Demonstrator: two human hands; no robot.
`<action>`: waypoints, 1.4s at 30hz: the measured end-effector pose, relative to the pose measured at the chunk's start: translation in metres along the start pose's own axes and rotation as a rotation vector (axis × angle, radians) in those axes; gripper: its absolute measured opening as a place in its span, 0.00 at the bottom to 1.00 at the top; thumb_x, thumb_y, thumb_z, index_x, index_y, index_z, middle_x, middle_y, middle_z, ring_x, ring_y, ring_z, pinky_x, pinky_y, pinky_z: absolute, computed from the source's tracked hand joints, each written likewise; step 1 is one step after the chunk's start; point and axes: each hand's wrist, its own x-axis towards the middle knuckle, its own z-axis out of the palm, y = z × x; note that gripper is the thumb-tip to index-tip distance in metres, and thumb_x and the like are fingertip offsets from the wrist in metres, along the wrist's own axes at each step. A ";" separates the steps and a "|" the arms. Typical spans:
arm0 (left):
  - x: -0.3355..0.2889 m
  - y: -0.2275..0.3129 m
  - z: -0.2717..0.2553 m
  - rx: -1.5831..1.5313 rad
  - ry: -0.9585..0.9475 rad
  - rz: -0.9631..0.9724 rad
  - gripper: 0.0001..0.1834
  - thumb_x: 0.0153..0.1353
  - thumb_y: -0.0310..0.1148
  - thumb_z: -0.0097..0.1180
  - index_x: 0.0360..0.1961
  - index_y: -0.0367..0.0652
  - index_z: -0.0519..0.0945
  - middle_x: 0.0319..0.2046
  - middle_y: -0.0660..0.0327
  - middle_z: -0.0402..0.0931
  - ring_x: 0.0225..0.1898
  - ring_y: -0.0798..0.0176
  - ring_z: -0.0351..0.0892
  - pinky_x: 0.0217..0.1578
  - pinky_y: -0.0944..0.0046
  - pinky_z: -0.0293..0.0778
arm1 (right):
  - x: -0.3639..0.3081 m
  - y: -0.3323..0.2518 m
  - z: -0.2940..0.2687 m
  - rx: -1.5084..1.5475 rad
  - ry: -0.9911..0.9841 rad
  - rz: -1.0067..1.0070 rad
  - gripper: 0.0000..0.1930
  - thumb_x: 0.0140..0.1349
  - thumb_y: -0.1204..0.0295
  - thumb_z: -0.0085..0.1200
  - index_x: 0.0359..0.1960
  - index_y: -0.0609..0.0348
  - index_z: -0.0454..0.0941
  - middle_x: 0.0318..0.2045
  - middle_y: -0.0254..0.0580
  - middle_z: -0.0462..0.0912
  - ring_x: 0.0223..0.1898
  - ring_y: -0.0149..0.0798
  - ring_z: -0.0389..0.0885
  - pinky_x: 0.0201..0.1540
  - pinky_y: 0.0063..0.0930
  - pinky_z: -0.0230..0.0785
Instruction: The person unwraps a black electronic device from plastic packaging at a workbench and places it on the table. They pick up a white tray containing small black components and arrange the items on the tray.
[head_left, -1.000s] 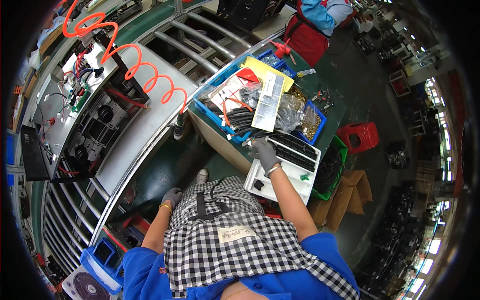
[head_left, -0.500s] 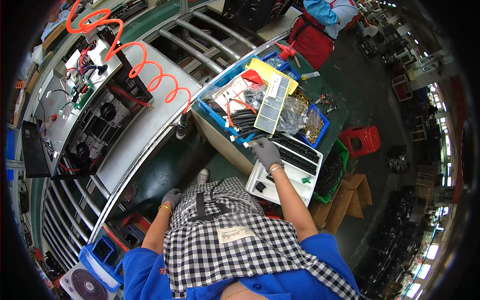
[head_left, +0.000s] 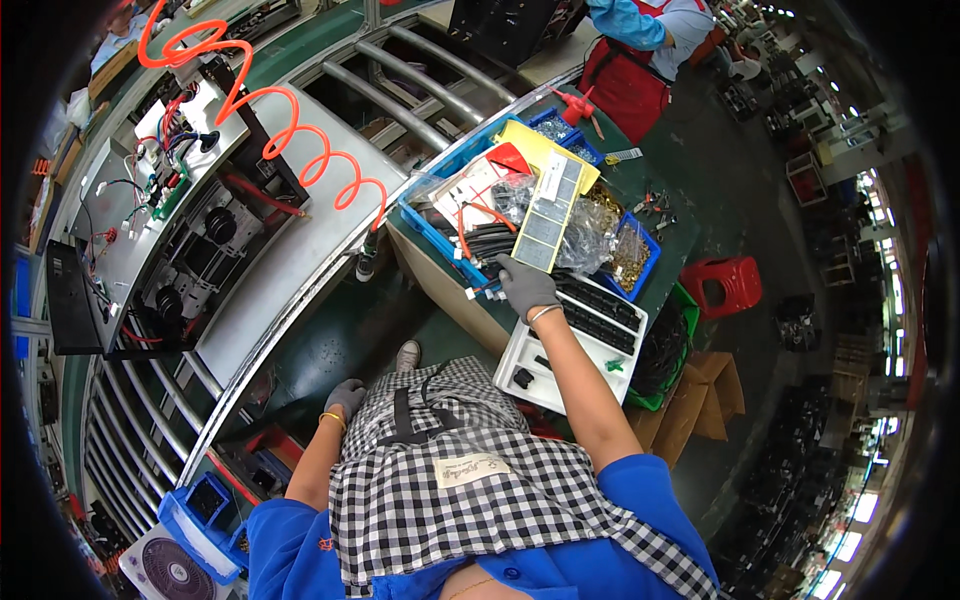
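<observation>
My right hand point(head_left: 528, 287), in a grey glove, reaches to the near edge of the blue bin point(head_left: 425, 227). Its fingers are stretched over the ends of a bundle of black cables point(head_left: 488, 240), the thumb apart from them; fingertip contact is hard to make out. White connectors stick out over the bin's edge beside it. Under my right wrist lies a white tray point(head_left: 543, 385) with rows of black parts and a small green piece. My left hand point(head_left: 347, 396), also gloved, hangs low beside my checked apron point(head_left: 430, 500), fingers loosely bent, with nothing visible in it.
A yellow-framed sheet point(head_left: 548, 215) and clear plastic bags lie over the bin. Small blue boxes point(head_left: 640, 270) hold screws. On the left stand an opened machine housing point(head_left: 200, 230), a coiled orange hose point(head_left: 318, 165) and metal rollers. A red stool point(head_left: 720, 284) and cardboard box point(head_left: 700, 400) are at right.
My right hand has moved slightly up and left, from the white tray's edge onto the black cables. The left hand stays about where it was.
</observation>
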 end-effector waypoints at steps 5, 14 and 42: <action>0.000 0.001 -0.001 0.029 0.007 0.029 0.26 0.59 0.44 0.52 0.56 0.44 0.79 0.56 0.48 0.77 0.60 0.48 0.74 0.61 0.57 0.68 | 0.009 0.000 0.002 -0.019 0.012 -0.006 0.18 0.69 0.58 0.44 0.59 0.35 0.74 0.39 0.47 0.86 0.42 0.52 0.84 0.44 0.47 0.75; -0.006 0.004 -0.004 -0.007 0.002 -0.014 0.26 0.59 0.44 0.53 0.56 0.44 0.79 0.56 0.49 0.77 0.59 0.49 0.75 0.60 0.58 0.69 | 0.014 -0.013 -0.008 -0.047 0.014 -0.032 0.19 0.68 0.61 0.46 0.61 0.36 0.72 0.37 0.47 0.86 0.40 0.52 0.85 0.43 0.47 0.76; -0.008 0.008 -0.010 -0.030 0.018 -0.020 0.26 0.60 0.45 0.53 0.56 0.43 0.79 0.55 0.48 0.78 0.59 0.47 0.75 0.60 0.57 0.69 | 0.041 -0.021 0.001 -0.130 -0.022 -0.017 0.22 0.70 0.60 0.43 0.66 0.33 0.66 0.35 0.48 0.86 0.38 0.52 0.85 0.41 0.49 0.76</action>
